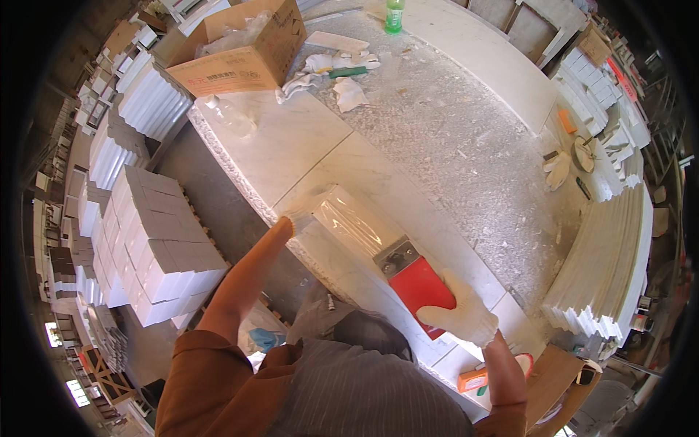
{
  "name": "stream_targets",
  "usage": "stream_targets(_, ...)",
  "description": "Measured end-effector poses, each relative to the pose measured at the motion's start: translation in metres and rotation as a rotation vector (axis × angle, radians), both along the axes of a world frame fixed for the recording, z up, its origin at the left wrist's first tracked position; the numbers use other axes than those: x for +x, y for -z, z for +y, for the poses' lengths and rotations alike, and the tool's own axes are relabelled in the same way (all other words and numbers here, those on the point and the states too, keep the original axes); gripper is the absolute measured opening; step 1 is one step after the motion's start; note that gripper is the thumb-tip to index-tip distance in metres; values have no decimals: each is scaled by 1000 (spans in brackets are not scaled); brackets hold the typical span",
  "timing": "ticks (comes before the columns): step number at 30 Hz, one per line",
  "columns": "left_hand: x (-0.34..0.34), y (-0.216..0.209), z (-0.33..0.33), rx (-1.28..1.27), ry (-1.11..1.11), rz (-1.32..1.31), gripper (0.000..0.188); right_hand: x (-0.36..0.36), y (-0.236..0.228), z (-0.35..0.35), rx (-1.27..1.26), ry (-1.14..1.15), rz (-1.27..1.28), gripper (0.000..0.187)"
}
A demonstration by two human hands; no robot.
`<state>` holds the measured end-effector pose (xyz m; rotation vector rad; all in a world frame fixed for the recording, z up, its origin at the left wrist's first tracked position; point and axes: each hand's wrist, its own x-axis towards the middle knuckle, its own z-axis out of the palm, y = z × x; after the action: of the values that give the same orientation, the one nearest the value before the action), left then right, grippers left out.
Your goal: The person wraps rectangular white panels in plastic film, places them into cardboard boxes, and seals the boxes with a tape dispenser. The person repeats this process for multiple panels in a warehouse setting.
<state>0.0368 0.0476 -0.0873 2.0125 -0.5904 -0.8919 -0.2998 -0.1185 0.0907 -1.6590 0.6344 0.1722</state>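
Note:
A long clear-wrapped package [352, 224] lies on the pale marble slabs in front of me. My right hand [466, 309], in a white knitted glove, grips a red block-shaped tool [419, 289] with a grey metal plate at its far end. That plate rests at the package's near right end. I cannot make out exactly what kind of tool it is. At the package's far left end is my left hand [307, 213], also in a pale glove. It blends with the slab and wrap, so its fingers are hard to make out.
An open cardboard box [237, 54] holding clear plastic stands far left. Beside it lie white gloves [320, 64] and a green-handled tool [348, 72]. A clear bottle [231, 116] lies nearby; a green bottle [394, 17] stands farther back. Stacked slabs [604, 269] rise at right, stacked white blocks [160, 240] at left.

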Motion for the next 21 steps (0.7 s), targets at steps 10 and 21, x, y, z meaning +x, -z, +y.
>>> stream_targets(10, -26, -30, 20, -162, 139, 5, 56, -2, -1, 3, 61, 34, 40, 43)
stream_targets(21, -27, -147, -5, -99, 849, -1130, 116, 3, -12, -2, 144, -32, -3, 57)
